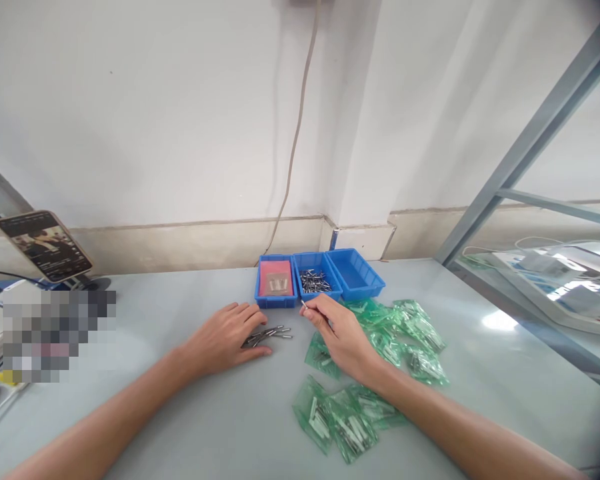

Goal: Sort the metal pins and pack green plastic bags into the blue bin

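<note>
My left hand (229,339) rests on the grey table, palm down, with thumb and fingers apart around a small pile of thin metal pins (273,333). The pile lies partly under its palm. My right hand (341,331) pinches a small shiny metal pin (303,305) between thumb and fingertips, just in front of the middle blue bin (341,291). That bin holds many similar loose pins (316,281). Several green plastic bags (351,427) with pins and white pieces inside lie beneath and around my right wrist.
A left blue bin (276,302) carries a red sheet and a small clear bag; a right blue bin (363,293) shows a bare bottom. A phone (45,245) stands on a holder at the left. A cable (300,127) hangs down the wall, and a metal frame (510,173) rises at right.
</note>
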The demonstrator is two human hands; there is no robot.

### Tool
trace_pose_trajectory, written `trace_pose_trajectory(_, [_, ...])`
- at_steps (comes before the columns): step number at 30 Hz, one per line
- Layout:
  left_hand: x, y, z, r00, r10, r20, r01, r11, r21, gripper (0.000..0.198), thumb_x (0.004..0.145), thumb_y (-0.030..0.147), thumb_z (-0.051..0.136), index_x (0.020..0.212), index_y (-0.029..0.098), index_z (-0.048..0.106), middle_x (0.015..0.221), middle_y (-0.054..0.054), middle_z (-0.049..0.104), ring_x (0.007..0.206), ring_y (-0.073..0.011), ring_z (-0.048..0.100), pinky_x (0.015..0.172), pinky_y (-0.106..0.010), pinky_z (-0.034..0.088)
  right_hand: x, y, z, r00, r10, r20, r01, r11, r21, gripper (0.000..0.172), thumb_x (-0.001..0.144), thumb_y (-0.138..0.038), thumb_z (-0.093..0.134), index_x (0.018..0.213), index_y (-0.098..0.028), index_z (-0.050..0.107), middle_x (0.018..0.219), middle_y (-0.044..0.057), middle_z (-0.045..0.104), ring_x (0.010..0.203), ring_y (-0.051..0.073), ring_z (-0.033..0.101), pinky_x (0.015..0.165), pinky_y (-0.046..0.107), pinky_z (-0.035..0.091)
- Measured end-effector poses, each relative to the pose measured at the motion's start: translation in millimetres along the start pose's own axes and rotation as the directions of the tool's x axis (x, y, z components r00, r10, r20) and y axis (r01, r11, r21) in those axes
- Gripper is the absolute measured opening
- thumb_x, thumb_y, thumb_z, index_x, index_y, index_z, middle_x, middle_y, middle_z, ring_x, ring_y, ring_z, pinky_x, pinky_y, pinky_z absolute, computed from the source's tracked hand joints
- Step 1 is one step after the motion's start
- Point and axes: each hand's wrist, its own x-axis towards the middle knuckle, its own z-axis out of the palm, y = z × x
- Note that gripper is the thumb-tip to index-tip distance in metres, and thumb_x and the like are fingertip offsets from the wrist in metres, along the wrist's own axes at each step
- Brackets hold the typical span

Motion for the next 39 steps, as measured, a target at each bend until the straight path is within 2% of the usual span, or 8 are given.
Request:
trace_pose_trajectory(5, [-1.1,0.4,-11.1,0.996,-0.06,0.065,0.065,0.995,-0.069,0.037,0.101,0.058,0.064,0.103,0.023,0.055,0.102,-0.003,0.065,0.086,-0.0222,0.061,0.078,-0.034,0.045,0.1,-0.7,-0.3,1.0,0.003,0.002,-0.003,1.0,-0.007,0.024,0.112,-0.032,0.047,0.099,-0.025,0.066,0.094,0.003,0.069,0.085,0.021,0.063,0.077,0.032,0.046])
trace_pose_trajectory(9, [-1.8,8.1,-24.0,0.993,-0.094,0.07,0.102,0.985,-0.137,0.019,0.102,0.039,0.062,0.097,0.023,0.054,0.096,-0.002,0.063,0.084,-0.0205,0.059,0.074,-0.032,0.043,0.0,-0.7,-0.3,1.0,-0.003,-0.007,0.003,1.0,-0.028,0.023,0.112,-0.032,0.049,0.098,-0.025,0.065,0.092,0.002,0.067,0.084,0.02,0.062,0.078,0.032,0.046])
trace_pose_trajectory(15, [-4.0,19.0,-30.0,0.995,-0.06,0.084,0.066,0.996,-0.066,0.015,0.1,0.021,0.052,0.085,0.022,0.054,0.085,-0.002,0.062,0.077,-0.0212,0.057,0.069,-0.034,0.041,-1.1,-0.6,-0.7,1.0,-0.014,0.006,0.015,0.999,-0.037,0.025,0.113,-0.033,0.047,0.098,-0.025,0.065,0.091,0.002,0.067,0.083,0.02,0.062,0.075,0.031,0.046])
trace_pose_trajectory(19, [-10.2,21.4,-30.1,0.982,-0.118,0.149,0.12,0.993,0.0,0.013,0.094,0.013,0.053,0.085,0.022,0.055,0.085,-0.002,0.064,0.077,-0.0219,0.059,0.07,-0.036,0.041,-1.6,-1.0,-0.3,1.0,-0.004,0.012,0.004,0.999,-0.034,0.024,0.113,-0.032,0.047,0.097,-0.025,0.065,0.09,0.001,0.066,0.082,0.02,0.061,0.074,0.031,0.045])
trace_pose_trajectory(22, [-13.9,23.8,-30.3,0.967,-0.171,0.191,0.169,0.985,0.026,0.011,0.095,0.016,0.059,0.086,0.022,0.057,0.087,-0.002,0.065,0.079,-0.0232,0.062,0.071,-0.036,0.041,-1.0,-0.8,0.5,1.0,0.0,0.01,0.001,1.0,-0.027,0.023,0.113,-0.029,0.048,0.098,-0.025,0.065,0.092,0.001,0.067,0.083,0.02,0.061,0.077,0.031,0.045])
trace_pose_trajectory(26, [-13.6,26.5,-26.4,0.972,-0.186,0.145,0.181,0.982,0.044,0.015,0.1,0.026,0.061,0.086,0.022,0.056,0.087,-0.003,0.065,0.079,-0.0248,0.063,0.07,-0.036,0.039,-0.4,-0.7,1.2,1.0,0.0,0.015,0.0,1.0,-0.021,0.022,0.112,-0.029,0.049,0.098,-0.024,0.065,0.091,0.002,0.066,0.084,0.02,0.062,0.077,0.032,0.045])
trace_pose_trajectory(31, [-11.8,24.2,-23.5,0.971,-0.199,0.136,0.195,0.98,0.04,0.014,0.098,0.017,0.056,0.085,0.022,0.054,0.085,-0.002,0.064,0.076,-0.0235,0.061,0.068,-0.034,0.037,-0.5,-1.4,0.8,1.0,0.002,0.021,-0.001,1.0,-0.015,0.023,0.112,-0.029,0.048,0.098,-0.024,0.065,0.092,0.002,0.066,0.084,0.02,0.061,0.077,0.031,0.045])
trace_pose_trajectory(39, [-12.1,14.0,-48.3,0.954,-0.255,0.158,0.259,0.966,-0.004,0.012,0.1,0.021,0.049,0.091,0.023,0.057,0.088,-0.002,0.063,0.076,-0.0209,0.059,0.07,-0.032,0.04,-1.3,-1.9,0.0,1.0,0.0,0.023,0.0,1.0,0.002,0.023,0.112,-0.028,0.05,0.092,-0.024,0.06,0.089,0.0,0.062,0.081,0.018,0.058,0.074,0.03,0.042])
